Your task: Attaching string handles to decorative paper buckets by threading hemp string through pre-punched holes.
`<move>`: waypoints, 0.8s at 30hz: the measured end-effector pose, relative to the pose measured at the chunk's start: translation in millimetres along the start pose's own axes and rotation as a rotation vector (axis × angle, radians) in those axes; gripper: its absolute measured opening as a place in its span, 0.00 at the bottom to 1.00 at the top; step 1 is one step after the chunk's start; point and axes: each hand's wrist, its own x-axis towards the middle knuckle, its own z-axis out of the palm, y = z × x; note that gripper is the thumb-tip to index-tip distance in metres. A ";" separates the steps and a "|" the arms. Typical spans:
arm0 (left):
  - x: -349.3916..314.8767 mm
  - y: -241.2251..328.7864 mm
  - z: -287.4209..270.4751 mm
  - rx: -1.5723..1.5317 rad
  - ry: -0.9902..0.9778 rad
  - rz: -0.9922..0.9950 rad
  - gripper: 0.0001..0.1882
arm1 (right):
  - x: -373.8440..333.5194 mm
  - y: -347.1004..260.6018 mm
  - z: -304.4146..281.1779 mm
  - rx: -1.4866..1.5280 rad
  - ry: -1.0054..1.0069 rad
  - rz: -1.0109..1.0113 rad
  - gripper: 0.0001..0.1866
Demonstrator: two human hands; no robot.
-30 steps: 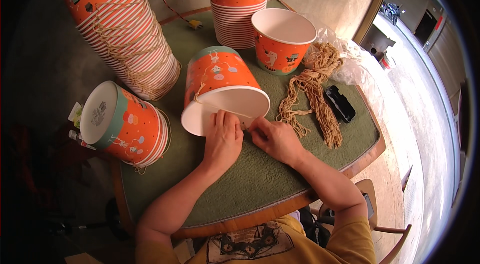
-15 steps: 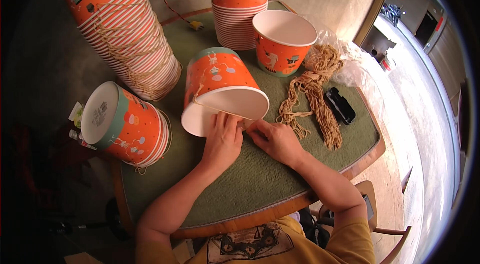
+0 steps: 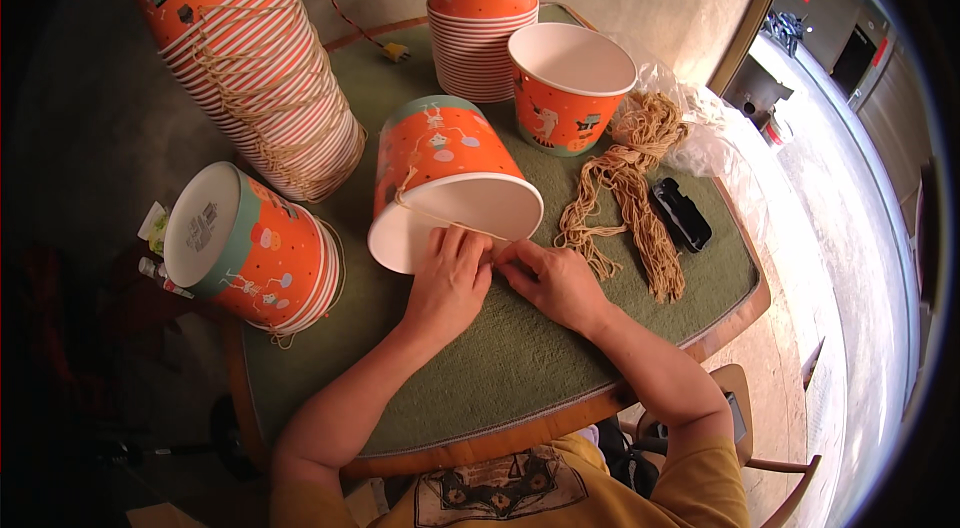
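An orange paper bucket (image 3: 446, 146) with a green base band lies tilted on its side, its white open mouth toward me. A tan cord (image 3: 440, 215) passes through its wall at the left of the rim and stretches across the mouth to the near right rim. There my left hand (image 3: 452, 276) has its fingers curled at the rim, pinching around the cord. Beside it, my right hand (image 3: 556, 280) is closed with thumb and forefinger together at the cord's end. The fingertips partly hide the cord and that stretch of rim.
Tall bucket stacks stand at the far left (image 3: 262, 78) and back (image 3: 483, 28). An upright bucket (image 3: 570, 98) stands behind mine. Right of it lie a tan cord bundle (image 3: 632, 198) and a black case (image 3: 682, 214). Corded buckets (image 3: 255, 246) lie tilted at the left on the green-covered table (image 3: 480, 368).
The whole scene has shifted very slightly right in view. Both hands stay at the rim with the cord, their fingers almost unmoved.
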 end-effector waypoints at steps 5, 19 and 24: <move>1.7 1.1 -0.9 -0.023 0.005 0.004 0.14 | -0.2 1.9 0.9 -0.003 0.004 0.000 0.08; 2.8 -4.2 1.5 -0.175 0.069 -0.088 0.08 | 0.1 -0.9 -3.0 0.018 -0.039 0.039 0.09; 2.6 -6.5 3.5 -0.209 0.062 -0.137 0.08 | -0.7 -1.0 -2.4 -0.002 -0.054 0.040 0.09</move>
